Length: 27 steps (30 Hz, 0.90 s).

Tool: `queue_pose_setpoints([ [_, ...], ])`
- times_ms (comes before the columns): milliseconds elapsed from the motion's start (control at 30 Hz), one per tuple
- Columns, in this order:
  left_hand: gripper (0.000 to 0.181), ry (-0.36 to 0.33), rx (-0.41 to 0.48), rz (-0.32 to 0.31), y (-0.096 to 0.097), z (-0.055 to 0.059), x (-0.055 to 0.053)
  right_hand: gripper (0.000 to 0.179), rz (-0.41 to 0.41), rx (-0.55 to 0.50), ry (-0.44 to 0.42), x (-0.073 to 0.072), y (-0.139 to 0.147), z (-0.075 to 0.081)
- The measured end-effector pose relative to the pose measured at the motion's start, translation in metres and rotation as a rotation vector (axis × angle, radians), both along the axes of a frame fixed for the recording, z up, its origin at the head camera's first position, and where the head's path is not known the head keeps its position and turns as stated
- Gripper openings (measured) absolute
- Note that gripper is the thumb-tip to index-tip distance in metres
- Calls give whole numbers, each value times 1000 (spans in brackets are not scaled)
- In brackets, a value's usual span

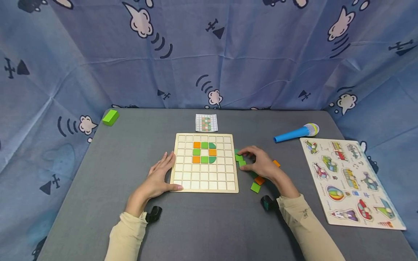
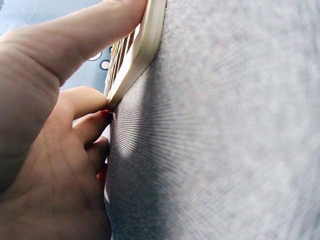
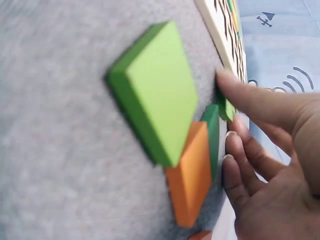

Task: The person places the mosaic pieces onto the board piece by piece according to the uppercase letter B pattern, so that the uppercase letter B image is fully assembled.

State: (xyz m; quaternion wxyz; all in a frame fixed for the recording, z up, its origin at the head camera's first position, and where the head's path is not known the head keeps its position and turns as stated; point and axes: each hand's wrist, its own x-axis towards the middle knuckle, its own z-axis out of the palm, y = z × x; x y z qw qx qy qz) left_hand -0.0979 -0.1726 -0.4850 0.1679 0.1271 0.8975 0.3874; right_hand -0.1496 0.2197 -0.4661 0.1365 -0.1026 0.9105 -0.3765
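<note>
Your left hand [image 1: 160, 177] is spread wide, with the fingers along the left edge of the wooden grid board [image 1: 199, 177] and the thumb on its near left corner. The board lies flat on the gray counter [image 1: 212, 224], between your two hands. Your right hand [image 1: 261, 164] is just beside its right edge, with the thumb and bent fingers close around two light green tiles [image 1: 242, 163]. You can't tell how tight the grip is.

Under and near that hand you can count one more light green square [image 1: 255, 187], two loose orange tiles [image 1: 259, 180] and at least one dark green tile [image 3: 214, 135]. Your hand hides part of this pile.

Eight tiles sit on the board: three orange squares [image 1: 196, 145], three green squares [image 1: 204, 145] and two dark green curved tiles [image 1: 212, 159]. They make a ring around one bare square.

One pattern card [image 1: 206, 123] lies just past the board. Farther off are one blue toy microphone [image 1: 295, 133], one picture puzzle board [image 1: 322, 152] and one green block [image 1: 110, 117].
</note>
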Motion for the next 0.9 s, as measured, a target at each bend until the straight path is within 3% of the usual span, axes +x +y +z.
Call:
queue_pose_setpoints([
  [400,119,5,-7,-3,0,-1,1,17,-104,24,155,2,-7,-3],
  [567,119,2,0,-4,0,-1,1,13,-142,-42,173,0,-25,-2],
  [900,119,10,6,-5,-1,-2,0,9,-53,-211,140,1,-71,6],
])
